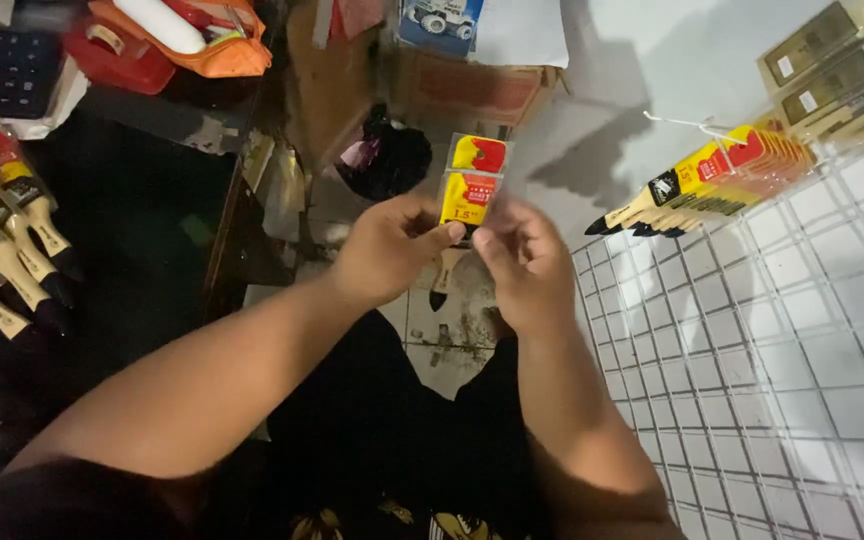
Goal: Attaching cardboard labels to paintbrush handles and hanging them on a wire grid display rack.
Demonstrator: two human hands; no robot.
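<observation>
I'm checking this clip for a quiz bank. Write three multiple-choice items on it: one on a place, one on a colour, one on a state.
1. Where do the other packaged brushes hang?
A. on a hook on the white wire grid at right
B. from the ceiling
C. inside a drawer

2. What colours is the card of the packaged paintbrush?
A. blue and white
B. yellow and red
C. green and black

3. How is that paintbrush held?
A. lying on the floor
B. in one hand only
C. between the left hand and the right hand

Key: 1 A, they fan off a hook there. 2 B, yellow card with red patches. 3 C, fingers of both hands pinch it.
</observation>
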